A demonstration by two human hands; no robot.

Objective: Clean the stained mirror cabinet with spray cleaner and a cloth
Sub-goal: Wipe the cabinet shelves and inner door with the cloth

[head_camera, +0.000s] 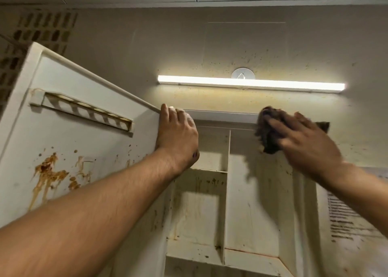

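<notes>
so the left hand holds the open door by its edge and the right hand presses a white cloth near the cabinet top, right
Not quite: the head view shows the cloth is dark, not white. The rest holds: the left hand grips the open door by its edge and the right hand presses the cloth near the top of the cabinet.

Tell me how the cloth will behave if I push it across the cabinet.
Probably floppy: the cloth bunches unevenly under the right hand, a corner poking out beyond it. Likely light, since flat fingers alone pin it against the cabinet. It may drag on the stained surface.
</notes>
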